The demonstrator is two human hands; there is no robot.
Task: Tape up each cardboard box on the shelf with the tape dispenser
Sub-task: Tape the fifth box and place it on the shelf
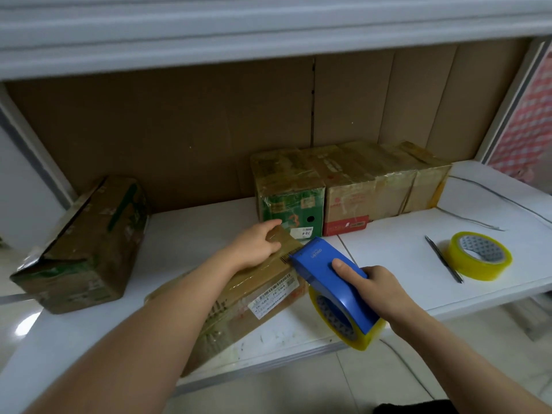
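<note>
A flat brown cardboard box [254,297] with a white label lies at the front of the white shelf [397,258]. My left hand [257,245] presses on the box's far end, fingers laid over the edge. My right hand [373,289] grips the blue tape dispenser [331,279], thumb on top. The dispenser's toothed front meets the box top, and its yellowish tape roll hangs past the shelf's front edge. A green-printed box [291,189] and a row of brown taped boxes [382,180] stand at the back. A worn box [86,243] lies tilted at the left.
A spare roll of yellowish tape [479,255] lies flat on the shelf at the right, with a dark pen [444,259] beside it. Brown cardboard lines the back wall. Another shelf board runs overhead. A thin wire lies at the far right.
</note>
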